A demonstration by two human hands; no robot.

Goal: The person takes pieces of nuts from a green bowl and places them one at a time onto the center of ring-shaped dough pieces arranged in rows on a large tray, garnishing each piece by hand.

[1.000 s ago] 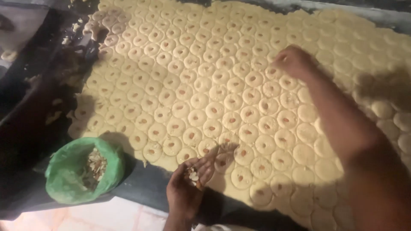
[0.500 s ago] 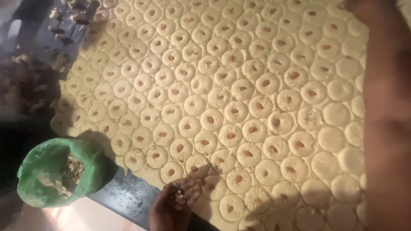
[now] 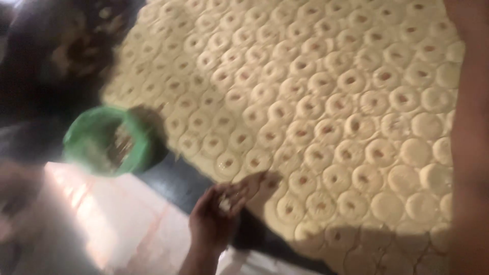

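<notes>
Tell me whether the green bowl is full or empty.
Neither: the green bowl holds some chopped bits in its middle, with bare green wall around them. Blur hides how much.

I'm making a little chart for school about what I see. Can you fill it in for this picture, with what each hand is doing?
Place: dark tabletop
Main thing: big sheet of dough pressed into many round discs, most with a brownish bit in the middle
Left hand: cupped, holding small pale bits, by the dough's near edge
Right hand: out of view; only the arm shows, along the right edge
Nearby: green bowl with chopped bits inside
Picture: blurry
</notes>
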